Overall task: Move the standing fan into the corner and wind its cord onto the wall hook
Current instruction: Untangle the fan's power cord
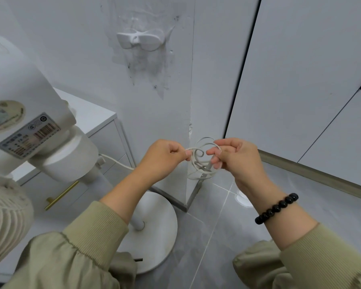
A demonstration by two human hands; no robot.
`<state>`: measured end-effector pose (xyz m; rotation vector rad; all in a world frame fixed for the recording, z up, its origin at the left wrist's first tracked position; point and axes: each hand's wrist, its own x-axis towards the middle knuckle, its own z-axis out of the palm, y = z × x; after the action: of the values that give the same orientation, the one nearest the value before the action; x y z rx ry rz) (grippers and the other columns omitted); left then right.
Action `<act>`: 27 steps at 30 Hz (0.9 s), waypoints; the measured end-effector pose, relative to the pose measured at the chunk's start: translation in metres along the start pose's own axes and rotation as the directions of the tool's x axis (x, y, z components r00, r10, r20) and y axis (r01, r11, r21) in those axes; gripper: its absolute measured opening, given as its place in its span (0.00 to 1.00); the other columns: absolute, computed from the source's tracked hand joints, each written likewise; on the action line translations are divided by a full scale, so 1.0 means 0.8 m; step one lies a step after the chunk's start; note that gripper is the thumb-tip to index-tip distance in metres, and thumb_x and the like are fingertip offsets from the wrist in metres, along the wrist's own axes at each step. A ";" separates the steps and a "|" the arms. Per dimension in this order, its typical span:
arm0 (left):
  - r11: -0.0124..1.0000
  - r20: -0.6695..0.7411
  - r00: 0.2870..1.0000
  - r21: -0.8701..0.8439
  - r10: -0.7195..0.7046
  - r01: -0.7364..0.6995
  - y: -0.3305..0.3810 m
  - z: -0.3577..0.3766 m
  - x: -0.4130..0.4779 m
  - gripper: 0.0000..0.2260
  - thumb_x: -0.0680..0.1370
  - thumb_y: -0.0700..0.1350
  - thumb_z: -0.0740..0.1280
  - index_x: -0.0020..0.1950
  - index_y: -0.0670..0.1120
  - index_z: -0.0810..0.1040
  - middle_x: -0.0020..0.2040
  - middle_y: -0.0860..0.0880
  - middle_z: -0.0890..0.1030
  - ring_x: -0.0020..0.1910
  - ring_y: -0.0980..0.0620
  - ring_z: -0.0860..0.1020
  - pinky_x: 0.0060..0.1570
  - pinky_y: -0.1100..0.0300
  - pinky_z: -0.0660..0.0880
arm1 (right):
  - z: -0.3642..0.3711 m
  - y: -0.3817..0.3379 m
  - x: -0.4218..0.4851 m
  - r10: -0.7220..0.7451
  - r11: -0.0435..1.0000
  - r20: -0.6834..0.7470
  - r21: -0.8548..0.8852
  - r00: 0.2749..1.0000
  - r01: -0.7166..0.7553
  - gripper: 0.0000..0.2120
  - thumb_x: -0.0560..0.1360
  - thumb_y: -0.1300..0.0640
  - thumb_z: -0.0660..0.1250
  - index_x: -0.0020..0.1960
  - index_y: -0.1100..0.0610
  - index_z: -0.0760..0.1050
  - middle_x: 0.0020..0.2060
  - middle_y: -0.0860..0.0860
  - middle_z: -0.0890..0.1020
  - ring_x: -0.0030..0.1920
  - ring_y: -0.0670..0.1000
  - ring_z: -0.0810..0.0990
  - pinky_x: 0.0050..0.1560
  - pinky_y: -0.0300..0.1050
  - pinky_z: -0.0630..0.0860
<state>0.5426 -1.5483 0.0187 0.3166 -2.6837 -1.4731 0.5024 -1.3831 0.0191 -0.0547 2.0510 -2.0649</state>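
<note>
My left hand (165,157) pinches the white cord (200,162) between thumb and fingers. My right hand (236,157) holds small loops of this cord with curled fingers. The cord comes from the fan (56,147) at my left, whose round base (161,226) stands on the floor near the wall corner. The hook (142,40) sits on the wall above, well apart from the loops.

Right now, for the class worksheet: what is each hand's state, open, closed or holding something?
Left hand: closed, pinching the fan cord.
Right hand: closed, holding the cord's coiled loops.
</note>
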 end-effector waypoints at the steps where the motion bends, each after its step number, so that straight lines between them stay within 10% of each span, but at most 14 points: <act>1: 1.000 -0.022 1.000 0.010 0.009 -0.008 0.000 0.001 0.001 0.10 0.76 0.47 0.67 0.38 0.44 0.81 0.23 0.53 0.64 0.21 0.58 0.62 0.27 0.65 0.61 | -0.003 0.000 0.002 -0.018 0.998 0.011 -0.052 1.000 0.019 0.10 0.75 0.73 0.61 0.42 0.60 0.75 0.26 0.49 0.82 0.20 0.45 0.72 0.23 0.36 0.70; 9: 0.976 0.128 0.983 0.157 0.134 -0.154 0.003 0.005 -0.003 0.08 0.78 0.43 0.64 0.53 0.52 0.81 0.29 0.52 0.71 0.29 0.59 0.68 0.33 0.71 0.66 | -0.010 -0.006 0.001 -0.112 0.874 0.176 -0.450 0.978 0.181 0.13 0.75 0.70 0.62 0.41 0.55 0.80 0.31 0.50 0.81 0.22 0.40 0.69 0.28 0.33 0.66; 19: 0.957 0.090 0.989 0.254 0.119 -0.138 0.014 0.015 0.000 0.11 0.76 0.48 0.67 0.34 0.47 0.79 0.24 0.52 0.65 0.24 0.56 0.64 0.26 0.68 0.62 | -0.017 -0.012 0.004 -0.162 0.846 0.145 -0.489 0.976 0.213 0.08 0.72 0.64 0.70 0.44 0.51 0.81 0.32 0.46 0.77 0.25 0.39 0.71 0.31 0.29 0.69; 27: 0.978 0.194 0.976 0.167 0.095 -0.128 0.021 0.002 -0.001 0.19 0.80 0.46 0.58 0.29 0.49 0.70 0.25 0.51 0.65 0.23 0.58 0.63 0.29 0.65 0.62 | -0.042 -0.002 0.018 -0.276 0.559 -0.006 -0.815 0.961 0.156 0.06 0.72 0.54 0.70 0.41 0.56 0.81 0.28 0.43 0.70 0.29 0.42 0.68 0.29 0.36 0.61</act>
<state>0.5403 -1.5379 0.0318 0.0354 -2.9323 -1.2926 0.4818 -1.3532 0.0177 -0.3469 3.0340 -1.0259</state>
